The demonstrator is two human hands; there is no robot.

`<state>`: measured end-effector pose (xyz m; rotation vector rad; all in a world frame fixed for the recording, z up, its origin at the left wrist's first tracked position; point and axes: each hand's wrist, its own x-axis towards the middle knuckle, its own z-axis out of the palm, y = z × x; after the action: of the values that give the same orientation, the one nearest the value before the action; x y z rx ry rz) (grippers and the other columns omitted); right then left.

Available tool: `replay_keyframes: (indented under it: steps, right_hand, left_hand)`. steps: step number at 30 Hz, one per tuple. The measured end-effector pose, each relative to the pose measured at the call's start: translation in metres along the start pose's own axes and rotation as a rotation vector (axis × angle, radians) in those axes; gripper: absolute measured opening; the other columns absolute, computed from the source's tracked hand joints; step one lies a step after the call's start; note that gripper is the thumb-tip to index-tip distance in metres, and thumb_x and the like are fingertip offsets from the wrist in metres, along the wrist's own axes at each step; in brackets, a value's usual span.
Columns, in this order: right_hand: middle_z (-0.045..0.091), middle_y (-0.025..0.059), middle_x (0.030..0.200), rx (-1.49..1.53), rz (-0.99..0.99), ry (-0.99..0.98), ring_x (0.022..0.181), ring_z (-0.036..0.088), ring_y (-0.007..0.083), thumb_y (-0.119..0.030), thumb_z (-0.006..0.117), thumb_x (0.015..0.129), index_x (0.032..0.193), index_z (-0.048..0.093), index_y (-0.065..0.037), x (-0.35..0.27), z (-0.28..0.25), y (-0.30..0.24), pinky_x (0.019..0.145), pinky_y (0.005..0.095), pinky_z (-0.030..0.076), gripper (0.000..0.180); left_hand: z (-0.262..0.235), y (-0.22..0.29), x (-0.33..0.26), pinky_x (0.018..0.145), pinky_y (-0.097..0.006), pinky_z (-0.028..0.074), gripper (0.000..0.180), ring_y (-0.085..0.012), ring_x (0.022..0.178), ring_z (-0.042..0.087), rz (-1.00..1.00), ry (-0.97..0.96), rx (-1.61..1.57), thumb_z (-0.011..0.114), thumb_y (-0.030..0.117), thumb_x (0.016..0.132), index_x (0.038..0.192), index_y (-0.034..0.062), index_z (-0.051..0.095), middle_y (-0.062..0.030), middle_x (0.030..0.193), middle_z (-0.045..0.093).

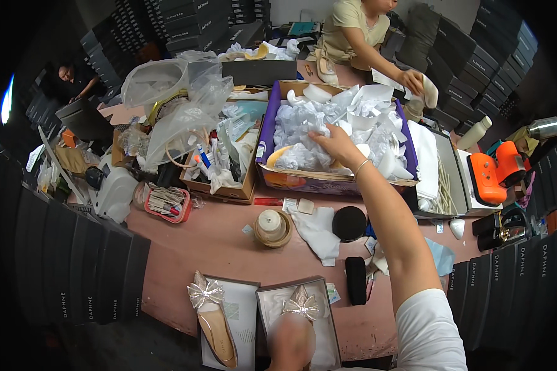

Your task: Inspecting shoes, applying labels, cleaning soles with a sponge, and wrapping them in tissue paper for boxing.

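Note:
My right hand reaches into a purple cardboard box heaped with crumpled white tissue paper. Its fingers are apart and touch the paper, with nothing clearly gripped. Low in the view, my left hand is blurred over a flat shoe with a glittery toe and a silvery bow; its fingers cannot be made out. That shoe lies in an open shoebox half lined with white paper. The matching shoe lies beside it on the other box half, its tan insole showing.
A jar with a white lid, a white cloth, a black round lid and a black case lie on the pink table. An orange tape dispenser stands right. Dark shoeboxes flank the table. Across it, a co-worker's hand holds a shoe.

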<state>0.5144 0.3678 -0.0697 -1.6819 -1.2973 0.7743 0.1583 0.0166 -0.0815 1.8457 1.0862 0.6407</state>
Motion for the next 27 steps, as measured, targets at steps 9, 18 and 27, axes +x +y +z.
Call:
replay_keyframes:
  steps: [9, 18, 27]
  right_hand:
    - [0.064, 0.0226, 0.110, -0.817, -0.610, 0.405, 0.101, 0.061, 0.0345, -0.027, 0.072, 0.077, 0.114, 0.062, -0.002, -0.032, 0.013, -0.063, 0.085, 0.0392, 0.048, 0.046]
    - [0.068, 0.0202, 0.099, -0.725, -0.034, -0.672, 0.091, 0.065, 0.0323, -0.025, 0.064, 0.077, 0.100, 0.070, -0.002, 0.018, 0.066, -0.011, 0.081, 0.0393, 0.049, 0.034]
    - [0.064, 0.0076, 0.094, 0.453, 0.066, -0.398, 0.083, 0.064, 0.0153, -0.016, 0.060, 0.090, 0.120, 0.056, -0.001, -0.034, 0.031, -0.063, 0.070, 0.0286, 0.055, 0.034]
  left_hand:
    - [-0.002, 0.002, 0.001, 0.102, -0.045, 0.039, 0.041, -0.0406, 0.124, 0.043, -0.049, -0.005, -0.014, 0.064, 0.006, 0.082, 0.122, -0.0011, 0.057, -0.0242, 0.129, 0.047]
    - [-0.002, -0.002, -0.001, 0.102, -0.045, 0.039, 0.040, -0.0418, 0.123, 0.045, -0.031, -0.019, -0.021, 0.064, 0.004, 0.081, 0.121, -0.0017, 0.057, -0.0254, 0.128, 0.048]
    - [-0.003, 0.000, -0.007, 0.104, -0.045, 0.037, 0.044, -0.0401, 0.127, 0.041, -0.077, -0.031, -0.019, 0.066, 0.009, 0.081, 0.123, 0.0000, 0.055, -0.0221, 0.133, 0.044]
